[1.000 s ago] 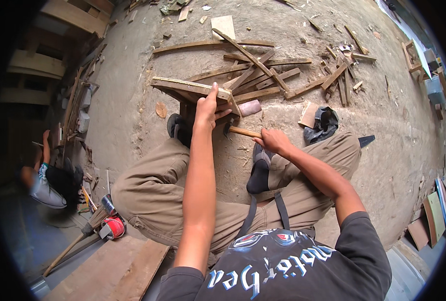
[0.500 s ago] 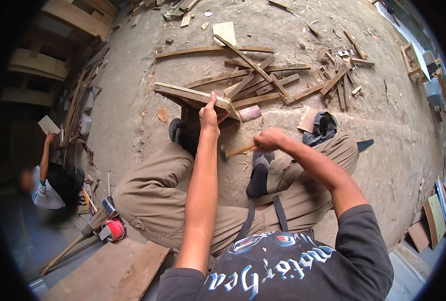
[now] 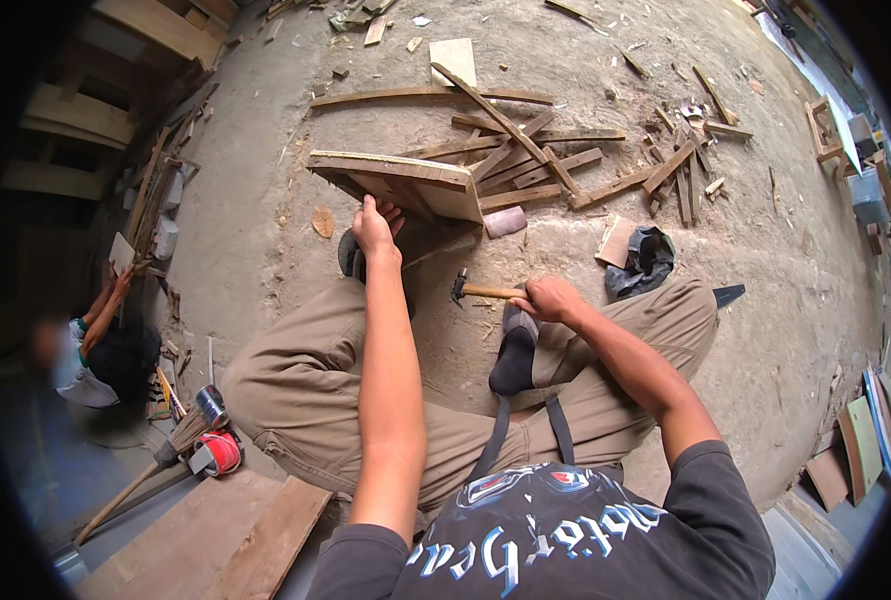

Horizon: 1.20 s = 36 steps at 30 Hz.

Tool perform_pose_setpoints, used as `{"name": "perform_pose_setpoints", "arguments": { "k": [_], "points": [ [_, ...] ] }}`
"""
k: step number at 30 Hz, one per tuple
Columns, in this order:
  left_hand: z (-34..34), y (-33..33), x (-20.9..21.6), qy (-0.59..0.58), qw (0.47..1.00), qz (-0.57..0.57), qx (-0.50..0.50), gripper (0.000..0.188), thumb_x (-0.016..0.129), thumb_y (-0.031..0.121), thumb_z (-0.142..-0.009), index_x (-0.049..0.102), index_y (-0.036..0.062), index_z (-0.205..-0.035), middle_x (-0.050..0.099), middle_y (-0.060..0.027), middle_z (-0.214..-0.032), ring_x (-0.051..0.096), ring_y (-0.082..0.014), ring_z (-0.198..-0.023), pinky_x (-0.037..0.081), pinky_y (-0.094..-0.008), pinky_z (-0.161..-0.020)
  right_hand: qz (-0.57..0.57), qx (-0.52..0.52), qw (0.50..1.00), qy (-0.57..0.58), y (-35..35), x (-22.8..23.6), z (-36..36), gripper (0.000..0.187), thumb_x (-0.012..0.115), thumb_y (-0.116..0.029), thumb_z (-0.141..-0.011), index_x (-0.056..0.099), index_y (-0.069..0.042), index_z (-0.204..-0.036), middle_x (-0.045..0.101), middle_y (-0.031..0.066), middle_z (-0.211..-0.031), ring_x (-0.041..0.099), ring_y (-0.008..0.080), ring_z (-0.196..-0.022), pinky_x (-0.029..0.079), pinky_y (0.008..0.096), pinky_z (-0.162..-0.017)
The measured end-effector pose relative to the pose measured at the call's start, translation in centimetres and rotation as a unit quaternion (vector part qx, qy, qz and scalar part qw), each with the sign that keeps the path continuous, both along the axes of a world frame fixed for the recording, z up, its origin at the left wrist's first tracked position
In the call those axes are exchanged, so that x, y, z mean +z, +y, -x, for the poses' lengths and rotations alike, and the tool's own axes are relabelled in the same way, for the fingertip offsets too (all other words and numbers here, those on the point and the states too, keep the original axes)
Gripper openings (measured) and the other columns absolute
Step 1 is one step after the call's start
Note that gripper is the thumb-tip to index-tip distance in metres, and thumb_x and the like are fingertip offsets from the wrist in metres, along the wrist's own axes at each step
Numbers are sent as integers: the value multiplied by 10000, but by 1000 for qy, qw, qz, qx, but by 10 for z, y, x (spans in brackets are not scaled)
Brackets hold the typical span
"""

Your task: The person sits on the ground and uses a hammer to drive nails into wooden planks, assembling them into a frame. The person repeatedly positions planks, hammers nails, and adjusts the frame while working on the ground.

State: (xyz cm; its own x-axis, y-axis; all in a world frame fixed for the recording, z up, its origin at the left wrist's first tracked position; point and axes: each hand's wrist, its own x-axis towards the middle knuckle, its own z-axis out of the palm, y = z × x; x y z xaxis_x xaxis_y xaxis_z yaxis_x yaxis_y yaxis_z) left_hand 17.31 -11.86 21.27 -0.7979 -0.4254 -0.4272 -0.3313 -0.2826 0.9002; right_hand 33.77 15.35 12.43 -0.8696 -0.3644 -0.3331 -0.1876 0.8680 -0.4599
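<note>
A framed wooden panel (image 3: pixel 435 190) stands tilted on the ground in front of my crossed legs, its battens showing on the side toward me. My left hand (image 3: pixel 377 230) grips this frame from below, with fingers partly hidden against its inner side. In my right hand (image 3: pixel 553 299) is a hammer (image 3: pixel 490 291), held by its wooden handle over the ground between my legs. The dark hammer head points left, apart from the panel.
Loose wooden strips (image 3: pixel 535 150) lie piled beyond the panel. A black plastic bag (image 3: pixel 650 262) sits by my right knee, near a saw blade (image 3: pixel 729 295). At left are a red-labelled can (image 3: pixel 223 455), boards (image 3: pixel 205 535) and a co-worker (image 3: pixel 90 350) handling a small board.
My left hand has shifted from the panel's upper edge down and left to its underside; the panel has tilted. The hammer has moved slightly right and up. The co-worker's second hand has come up.
</note>
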Motion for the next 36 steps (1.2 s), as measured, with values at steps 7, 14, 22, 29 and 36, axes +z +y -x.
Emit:
{"name": "perform_pose_setpoints", "arguments": {
  "k": [7, 14, 22, 29, 36],
  "points": [
    [-51, -43, -100, -73, 923, 333, -176, 367, 618, 312, -887, 657, -18, -1043, 695, -182, -1029, 656, -345, -993, 498, -406, -851, -16, -82, 994, -66, 5, 5, 34, 621, 588, -598, -864, 688, 14, -882, 676, 256, -908, 666, 415, -873, 539, 489, -757],
    [-82, -33, -86, -93, 838, 444, -303, 436, 657, 364, -854, 671, -13, -1073, 684, -226, -1076, 630, -357, -1100, 472, -391, -943, -19, -66, 998, 2, 15, -3, 49, 507, 655, -497, -845, 696, 9, -841, 680, 254, -859, 664, 423, -822, 541, 493, -725],
    [-13, -11, -34, -106, 982, 133, -80, 701, 416, 621, -944, 539, 4, -1253, 601, -192, -1226, 551, -312, -1186, 408, -402, -1019, -29, -32, 999, 22, 18, 26, 31, 441, 659, -471, -838, 699, -31, -835, 685, 214, -814, 673, 394, -804, 540, 477, -733],
    [39, -30, -10, 27, 997, 64, -37, 915, 307, 740, -908, 274, 42, -1498, 304, -203, -1522, 328, -320, -1396, 287, -391, -1123, 21, -8, 995, 100, -3, 39, 15, 502, 582, -533, -897, 560, -36, -827, 639, 213, -691, 636, 415, -672, 496, 515, -621],
    [-3, -24, -58, 191, 922, 250, -226, 676, 607, 501, -880, 528, -33, -1287, 577, -293, -1246, 569, -393, -1169, 456, -398, -957, 32, -67, 993, 88, 18, 25, 39, 483, 581, -507, -915, 563, -31, -838, 637, 227, -718, 619, 450, -697, 480, 526, -627]
  ]
}}
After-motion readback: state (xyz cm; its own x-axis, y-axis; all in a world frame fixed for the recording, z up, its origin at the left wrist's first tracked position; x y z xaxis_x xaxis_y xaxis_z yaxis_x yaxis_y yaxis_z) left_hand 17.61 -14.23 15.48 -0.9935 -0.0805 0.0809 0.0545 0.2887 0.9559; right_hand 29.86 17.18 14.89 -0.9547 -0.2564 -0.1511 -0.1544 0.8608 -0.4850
